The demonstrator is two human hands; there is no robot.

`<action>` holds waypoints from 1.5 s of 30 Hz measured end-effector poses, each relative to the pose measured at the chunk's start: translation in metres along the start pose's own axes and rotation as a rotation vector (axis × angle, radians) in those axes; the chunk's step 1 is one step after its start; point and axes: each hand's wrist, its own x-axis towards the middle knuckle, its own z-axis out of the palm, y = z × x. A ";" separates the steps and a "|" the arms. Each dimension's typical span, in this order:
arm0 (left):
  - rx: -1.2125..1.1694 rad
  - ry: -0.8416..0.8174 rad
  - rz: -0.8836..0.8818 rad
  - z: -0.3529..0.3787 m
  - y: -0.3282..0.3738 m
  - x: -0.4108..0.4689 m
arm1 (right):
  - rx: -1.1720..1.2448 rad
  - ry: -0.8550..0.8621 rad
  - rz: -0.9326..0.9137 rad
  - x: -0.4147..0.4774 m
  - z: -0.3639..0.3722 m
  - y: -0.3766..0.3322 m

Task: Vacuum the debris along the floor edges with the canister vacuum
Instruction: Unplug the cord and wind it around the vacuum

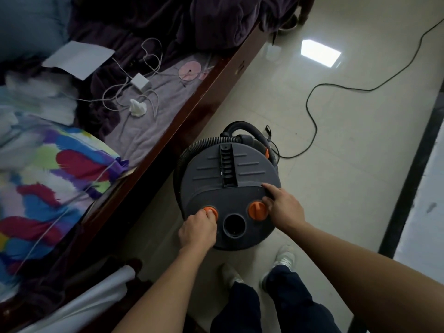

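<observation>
The canister vacuum stands on the pale tiled floor at the centre of the frame, just beside the dark wooden bed frame that runs diagonally from the lower left to the upper middle. You see its grey lid from above, with a round opening between two orange knobs near the lower edge. Your left hand is curled over the left orange knob and grasps it. Your right hand rests released on the lid, its forefinger lying straight along the seam and its thumb against the edge of the right orange knob. The ribbed black hose wraps around the left and top of the canister. A black power cord snakes away across the floor toward the upper right. Your shoes stand just below the vacuum. On the bed at left lie a bright patterned quilt, a white charger with its cable, a crumpled tissue and a sheet of paper.
</observation>
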 end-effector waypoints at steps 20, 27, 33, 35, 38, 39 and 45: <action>0.297 -0.079 0.365 -0.124 0.170 -0.029 | -0.129 -0.110 0.218 -0.013 -0.174 0.088; 0.328 -0.053 0.497 -0.145 0.346 -0.028 | -0.029 -0.022 0.289 0.037 -0.297 0.171; 0.344 -0.064 0.528 -0.139 0.506 -0.014 | -0.013 -0.041 0.315 0.098 -0.417 0.261; 0.341 -0.072 0.542 -0.140 0.555 -0.014 | -0.018 -0.018 0.324 0.115 -0.461 0.285; 0.328 -0.075 0.552 -0.152 0.623 -0.010 | -0.024 0.046 0.333 0.143 -0.527 0.311; 0.327 -0.070 0.557 -0.158 0.644 -0.005 | -0.023 0.065 0.337 0.153 -0.547 0.317; 0.351 -0.038 0.607 -0.184 0.772 0.050 | -0.007 0.118 0.321 0.234 -0.645 0.351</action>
